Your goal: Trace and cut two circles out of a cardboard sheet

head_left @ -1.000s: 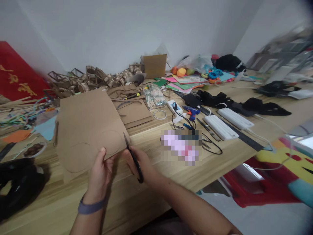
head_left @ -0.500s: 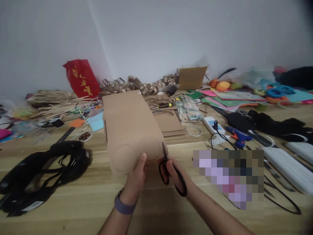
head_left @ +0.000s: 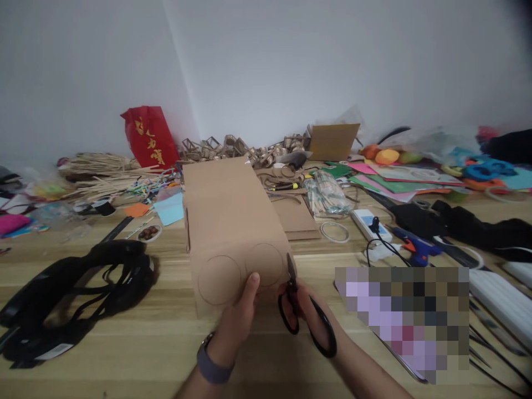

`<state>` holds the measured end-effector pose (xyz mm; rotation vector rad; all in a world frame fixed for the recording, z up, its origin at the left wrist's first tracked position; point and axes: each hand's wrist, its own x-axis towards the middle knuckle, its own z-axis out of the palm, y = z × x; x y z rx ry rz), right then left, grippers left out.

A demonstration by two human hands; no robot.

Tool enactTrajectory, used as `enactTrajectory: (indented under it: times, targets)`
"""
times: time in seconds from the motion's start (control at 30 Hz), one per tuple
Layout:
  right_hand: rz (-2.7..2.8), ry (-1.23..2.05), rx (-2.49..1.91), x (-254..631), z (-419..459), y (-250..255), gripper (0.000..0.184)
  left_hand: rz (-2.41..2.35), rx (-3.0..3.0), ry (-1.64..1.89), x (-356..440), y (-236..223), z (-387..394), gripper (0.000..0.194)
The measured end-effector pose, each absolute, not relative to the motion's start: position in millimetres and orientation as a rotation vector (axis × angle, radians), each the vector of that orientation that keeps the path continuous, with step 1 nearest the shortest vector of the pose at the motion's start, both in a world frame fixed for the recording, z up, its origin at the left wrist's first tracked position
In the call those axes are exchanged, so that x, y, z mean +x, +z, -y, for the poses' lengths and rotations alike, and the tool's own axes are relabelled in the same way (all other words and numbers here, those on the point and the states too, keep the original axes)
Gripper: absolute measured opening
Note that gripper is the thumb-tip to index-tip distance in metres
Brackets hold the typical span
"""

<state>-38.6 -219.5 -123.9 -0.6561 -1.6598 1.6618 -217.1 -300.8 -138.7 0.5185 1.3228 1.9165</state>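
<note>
Pale walls [head_left: 311, 61] stand behind the far edge of your wooden bench [head_left: 166, 354]. Along that edge, from the left, are thin sticks [head_left: 95, 172], a red bag [head_left: 149, 136] with gold lettering, and an upright brown box [head_left: 334, 141].

Cardboard panel [head_left: 228, 205]: located mid-bench, its long side running toward the far edge. Its near end, closest to you, bears 2 drawn circles [head_left: 219, 280], side by side.

Left hand [head_left: 239, 316]: closed on the panel's near end. Your thumb lies on the upper face at the lower rim of the right-hand circle; your fingers are hidden beneath. A wristband [head_left: 215, 366] encircles this wrist.

Right hand [head_left: 311, 310]: curled around the black scissors [head_left: 291, 271], finger loops spread apart. The visible blade lies at the panel's right edge; you cannot tell whether it has cut in.

Toward the bench's left edge lies black strapped gear [head_left: 137, 277]; toward its right edge, a blue glue gun [head_left: 419, 252].
</note>
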Motion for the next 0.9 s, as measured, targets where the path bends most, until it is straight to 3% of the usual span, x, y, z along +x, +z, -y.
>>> enactTrajectory:
  times: [0.37, 0.57, 0.73, 0.9]
  targets:
    - [1.679, 1.575, -0.809, -37, 224, -117, 0.075, -1.766, 0.772, 1.643, -205, -145, 301, 0.042]
    - [1.706, 1.461, -0.755, -34, 219, -104, 0.075, -1.502, 0.637, 1.692, -196, -144, 303, 0.026]
    - [1.684, 1.519, -0.789, -31, 219, -111, 0.073, -1.401, 0.772, 1.738, -197, -143, 305, 0.031]
    - [1.666, 1.543, -0.715, -30, 216, -109, 0.071, -1.540, 0.831, 1.557, -195, -142, 303, 0.027]
